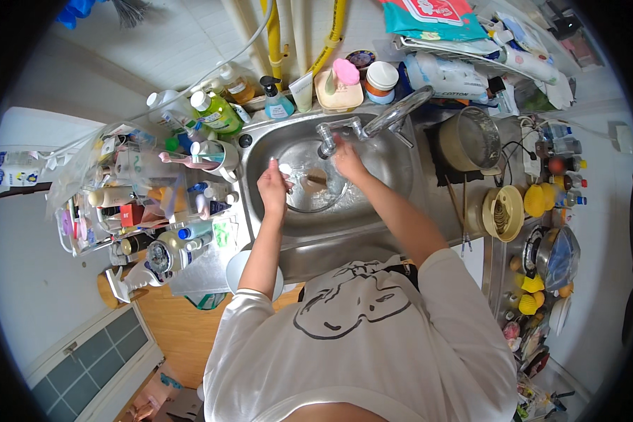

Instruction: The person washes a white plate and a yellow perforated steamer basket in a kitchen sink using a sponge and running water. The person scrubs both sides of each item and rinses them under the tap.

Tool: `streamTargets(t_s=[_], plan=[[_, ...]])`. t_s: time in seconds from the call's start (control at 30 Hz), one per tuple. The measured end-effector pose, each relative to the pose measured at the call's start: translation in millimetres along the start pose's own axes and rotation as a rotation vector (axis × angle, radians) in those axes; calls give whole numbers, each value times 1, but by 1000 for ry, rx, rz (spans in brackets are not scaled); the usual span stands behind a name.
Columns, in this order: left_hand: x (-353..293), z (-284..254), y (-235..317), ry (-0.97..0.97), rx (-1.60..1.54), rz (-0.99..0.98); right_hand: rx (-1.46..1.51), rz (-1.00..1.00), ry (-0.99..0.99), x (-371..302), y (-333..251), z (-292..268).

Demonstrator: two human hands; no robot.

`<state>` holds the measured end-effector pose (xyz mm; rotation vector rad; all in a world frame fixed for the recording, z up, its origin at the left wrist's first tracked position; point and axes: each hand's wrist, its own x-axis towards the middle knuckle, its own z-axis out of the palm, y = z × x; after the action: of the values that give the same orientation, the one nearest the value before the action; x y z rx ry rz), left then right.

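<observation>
Single fisheye view from wearer's head, facing down over white shirt (373, 359) toward hands (272, 187) above sink (330, 231), fairly near.

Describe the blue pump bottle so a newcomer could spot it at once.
Find the steel sink and follow its far edge. Just left of the pale tube stands the blue pump bottle; unlike the green bottle further left, it has a black pump.
</observation>
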<state>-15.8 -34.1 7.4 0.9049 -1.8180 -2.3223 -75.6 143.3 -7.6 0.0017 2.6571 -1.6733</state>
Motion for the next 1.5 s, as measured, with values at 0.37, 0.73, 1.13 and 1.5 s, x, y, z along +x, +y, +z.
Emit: streamTargets(t_s=[0.37, 0.73, 1.13, 1.5], plan=[[-29, 17, -71, 358, -549, -244, 375, 578, 189, -35, 28, 41], [27, -25, 4, -282, 161, -294, 216, 380, -728, 27, -38, -13], [-33, 34, -49, 549, -613, -216, 329, 444, 460, -62, -11, 66], [4, -29, -10, -191, -197, -440, 484, 759, -485, 0, -27, -27]])
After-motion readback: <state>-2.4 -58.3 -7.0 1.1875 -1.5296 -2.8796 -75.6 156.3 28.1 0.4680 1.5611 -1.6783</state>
